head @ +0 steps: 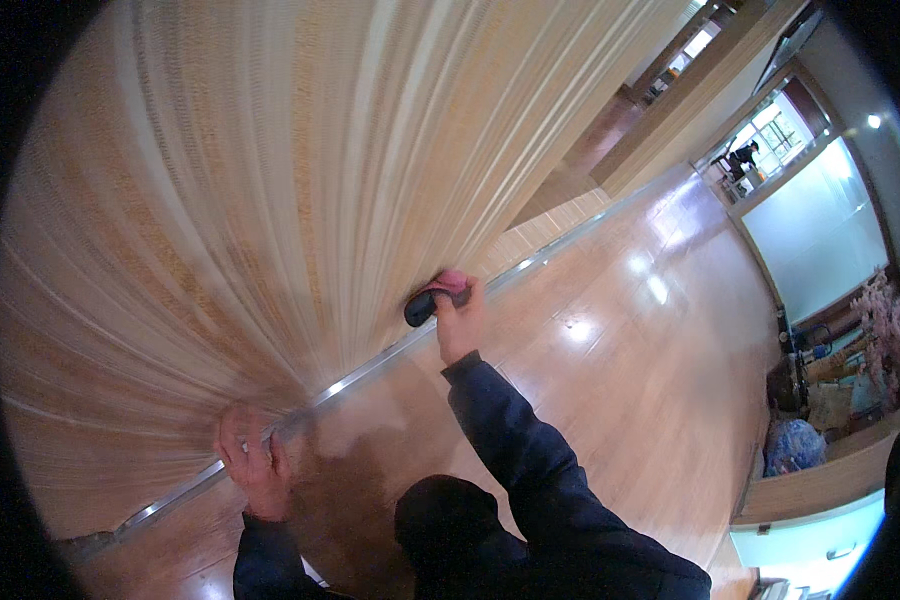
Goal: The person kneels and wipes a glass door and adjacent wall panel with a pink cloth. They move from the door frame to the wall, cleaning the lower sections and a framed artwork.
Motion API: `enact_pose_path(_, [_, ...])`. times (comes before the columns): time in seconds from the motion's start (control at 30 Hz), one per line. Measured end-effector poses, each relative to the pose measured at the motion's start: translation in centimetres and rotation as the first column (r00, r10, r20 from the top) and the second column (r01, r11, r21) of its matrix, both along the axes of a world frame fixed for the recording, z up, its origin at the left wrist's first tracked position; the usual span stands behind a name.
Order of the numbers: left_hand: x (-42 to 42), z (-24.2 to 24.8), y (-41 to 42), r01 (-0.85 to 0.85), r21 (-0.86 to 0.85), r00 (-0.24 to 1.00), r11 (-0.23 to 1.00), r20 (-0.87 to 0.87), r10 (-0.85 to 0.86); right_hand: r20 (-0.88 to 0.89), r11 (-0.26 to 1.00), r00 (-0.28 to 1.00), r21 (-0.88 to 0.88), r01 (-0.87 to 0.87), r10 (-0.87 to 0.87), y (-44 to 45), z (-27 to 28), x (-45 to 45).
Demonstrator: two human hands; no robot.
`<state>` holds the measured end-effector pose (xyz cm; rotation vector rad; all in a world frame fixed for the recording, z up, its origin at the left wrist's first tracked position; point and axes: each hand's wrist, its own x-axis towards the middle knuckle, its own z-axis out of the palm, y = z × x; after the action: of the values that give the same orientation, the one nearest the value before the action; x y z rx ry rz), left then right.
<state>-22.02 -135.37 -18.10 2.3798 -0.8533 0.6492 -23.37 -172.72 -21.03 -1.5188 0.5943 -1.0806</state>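
A large striped panel in beige and brown [270, 187] fills the upper left, with a metal strip [360, 375] along its lower edge where it meets the shiny floor. My right hand [461, 319] grips a pink and black object [427, 300], perhaps a cloth or pad, against the panel just above the strip. Lower left, my left hand [255, 457] is at the strip and panel edge, fingers bent and blurred. Something small and pale shows between its fingers, too unclear to name.
Tiled floor [607, 360] stretches to the right. A wooden-edged compartment [810, 495] at the right holds a blue plastic bag [795, 446] and other items. Pink dried flowers [881, 322] stand above. Far off, a person [742, 157] is near a bright window.
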Motion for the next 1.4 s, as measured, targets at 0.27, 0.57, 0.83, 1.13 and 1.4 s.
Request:
enact_pose_path(0.27, [-0.2, 0.5, 0.1, 0.026, -0.045, 0.999, 0.999, -0.03, -0.027, -0.225, 0.985, 0.962, -0.108, 0.136, -0.157, 2.5, -1.3, 0.7])
enact_pose_path(0.57, [-0.4, -0.5, 1.2, -0.017, -0.044, 0.999, 0.999, -0.033, 0.015, 0.046, 0.988, 0.991, 0.084, -0.126, 0.122, 6.9, 0.4, 0.7])
enact_pose_path(0.83, [-0.3, -0.7, 1.9, -0.016, -0.004, 1.0, 1.0, -0.008, 0.016, -0.096, 0.986, 0.993, 0.161, -0.049, 0.065, 6.4, -6.1, 1.1])
enact_pose_path(1.13, [0.1, -1.6, 1.0, -0.031, -0.085, 0.979, 0.996, -0.201, 0.013, 0.083, 0.989, 0.988, 0.062, -0.136, 0.131, 8.4, -0.8, 0.5])
enact_pose_path(1.4, [0.4, -1.9, 0.5, -0.012, -0.069, 0.996, 0.998, -0.094, 0.006, -0.177, 0.937, 0.973, 0.342, -0.078, 0.146, 8.6, -6.9, 0.8])
